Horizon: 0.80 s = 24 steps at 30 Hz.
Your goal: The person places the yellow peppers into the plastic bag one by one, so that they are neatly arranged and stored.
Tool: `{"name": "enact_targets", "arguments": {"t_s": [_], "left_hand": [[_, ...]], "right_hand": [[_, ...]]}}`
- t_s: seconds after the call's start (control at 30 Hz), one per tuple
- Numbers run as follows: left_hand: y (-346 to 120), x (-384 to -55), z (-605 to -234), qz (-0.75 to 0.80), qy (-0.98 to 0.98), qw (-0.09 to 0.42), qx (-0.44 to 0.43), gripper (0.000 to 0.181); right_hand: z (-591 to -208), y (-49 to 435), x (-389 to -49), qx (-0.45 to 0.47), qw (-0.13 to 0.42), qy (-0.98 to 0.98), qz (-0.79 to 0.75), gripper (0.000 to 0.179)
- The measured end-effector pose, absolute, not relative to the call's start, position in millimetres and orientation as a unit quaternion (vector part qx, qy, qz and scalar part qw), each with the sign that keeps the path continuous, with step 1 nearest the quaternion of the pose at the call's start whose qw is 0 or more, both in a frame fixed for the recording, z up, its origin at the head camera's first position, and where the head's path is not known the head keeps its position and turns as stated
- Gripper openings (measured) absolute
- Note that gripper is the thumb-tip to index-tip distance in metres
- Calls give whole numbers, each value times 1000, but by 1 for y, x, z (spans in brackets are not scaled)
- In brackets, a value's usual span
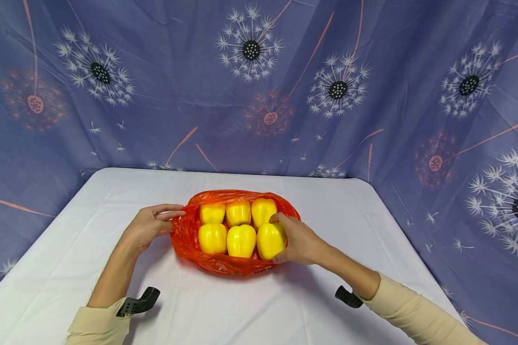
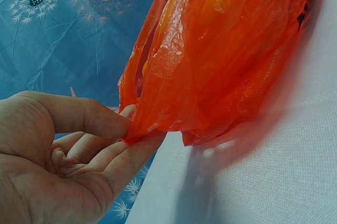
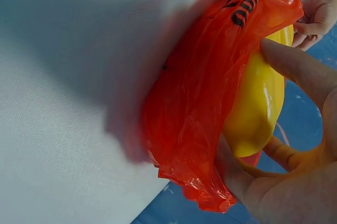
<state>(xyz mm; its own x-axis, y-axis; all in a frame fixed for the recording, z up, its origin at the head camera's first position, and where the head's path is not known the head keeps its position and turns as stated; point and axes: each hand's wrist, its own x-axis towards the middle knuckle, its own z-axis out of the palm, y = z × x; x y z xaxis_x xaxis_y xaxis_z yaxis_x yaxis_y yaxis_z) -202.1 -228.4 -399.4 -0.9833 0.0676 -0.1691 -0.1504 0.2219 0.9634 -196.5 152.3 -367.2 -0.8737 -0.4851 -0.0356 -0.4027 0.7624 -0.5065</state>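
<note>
A red plastic bag (image 1: pixel 182 242) lies with its mouth spread wide on the table. Several glossy yellow bell peppers (image 1: pixel 241 241) stand inside it in two rows. At the bag's left end, my left hand (image 1: pixel 144 226) pinches the edge of the plastic between thumb and fingers, as the left wrist view shows. My right hand (image 1: pixel 301 241) reaches in from the right and grips the front right bell pepper (image 1: pixel 271 241), thumb on its near side and fingers around the far side. In the right wrist view, the bag's wall (image 3: pixel 189 92) covers part of that pepper (image 3: pixel 258 103).
A white cloth covers the table (image 1: pixel 328 306), which shows on all sides of the bag. Behind and beside the table hangs a blue curtain (image 1: pixel 164 72) with dandelion prints. Black wrist mounts (image 1: pixel 140 303) sit at both sleeves.
</note>
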Motion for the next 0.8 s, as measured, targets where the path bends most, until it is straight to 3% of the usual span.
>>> {"name": "enact_targets", "arguments": {"t_s": [0.8], "left_hand": [[-229, -200, -399, 628, 773, 82, -20, 62]], "right_hand": [[-375, 149, -198, -253, 110, 931, -241, 78]]}}
